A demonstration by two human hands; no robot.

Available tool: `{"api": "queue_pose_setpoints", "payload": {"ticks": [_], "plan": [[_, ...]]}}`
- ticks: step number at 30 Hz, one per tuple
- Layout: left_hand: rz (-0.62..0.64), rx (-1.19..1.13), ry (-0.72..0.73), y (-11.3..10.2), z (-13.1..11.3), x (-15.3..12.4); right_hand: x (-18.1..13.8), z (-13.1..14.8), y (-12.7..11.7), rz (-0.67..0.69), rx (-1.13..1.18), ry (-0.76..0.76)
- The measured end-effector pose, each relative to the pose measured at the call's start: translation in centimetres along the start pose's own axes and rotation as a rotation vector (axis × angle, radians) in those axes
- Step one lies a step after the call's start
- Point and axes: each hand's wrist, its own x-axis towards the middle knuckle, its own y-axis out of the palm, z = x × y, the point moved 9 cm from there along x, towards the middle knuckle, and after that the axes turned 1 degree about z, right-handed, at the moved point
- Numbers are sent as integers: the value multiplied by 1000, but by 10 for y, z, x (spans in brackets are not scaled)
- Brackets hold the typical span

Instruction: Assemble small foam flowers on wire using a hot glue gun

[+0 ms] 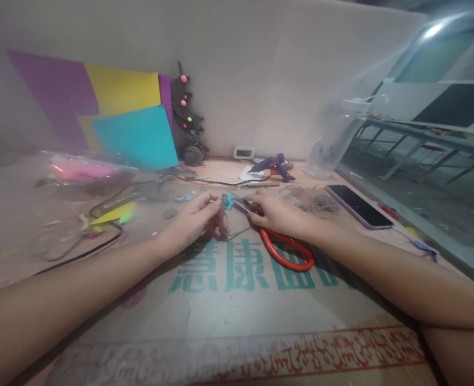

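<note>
Near the middle of the table, my left hand [203, 212] pinches a small teal flower-shaped piece [227, 202] between its fingertips. A thin grey cord [239, 234] trails below those fingers toward the right. My right hand [276, 210] is closed around a pair of scissors [288, 261] with red loop handles, held just above the table. Their blades point left and end close beside the teal piece; I cannot tell whether they touch it. One red loop hangs below my right palm, and fingers hide part of the pivot.
Colored sheets [136, 136] lean at the back left, beside a decorated dark branch-like ornament [190, 118]. A glue gun [272, 167], small white display [243, 153] and clear plastic jug [329, 139] stand behind. On the right lies a phone [359, 206]; a black cable [84, 258] and scraps lie left.
</note>
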Motion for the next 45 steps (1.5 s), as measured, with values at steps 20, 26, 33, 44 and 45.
{"api": "queue_pose_setpoints", "payload": {"ticks": [20, 26, 33, 44, 45], "plan": [[-500, -71, 195, -61, -7, 5, -3, -21, -58, -105, 166, 185], [-475, 14, 297, -57, -17, 1, -24, 45, -21, 238, 289, -111], [-349, 85, 222, -34, -22, -8, -17, 28, -7, 171, 131, 8], [-302, 442, 219, -29, -25, -4, -7, 4, -21, -120, 440, 120], [-300, 461, 235, -27, -28, -5, -8, 10, -12, -67, 620, 143]]}}
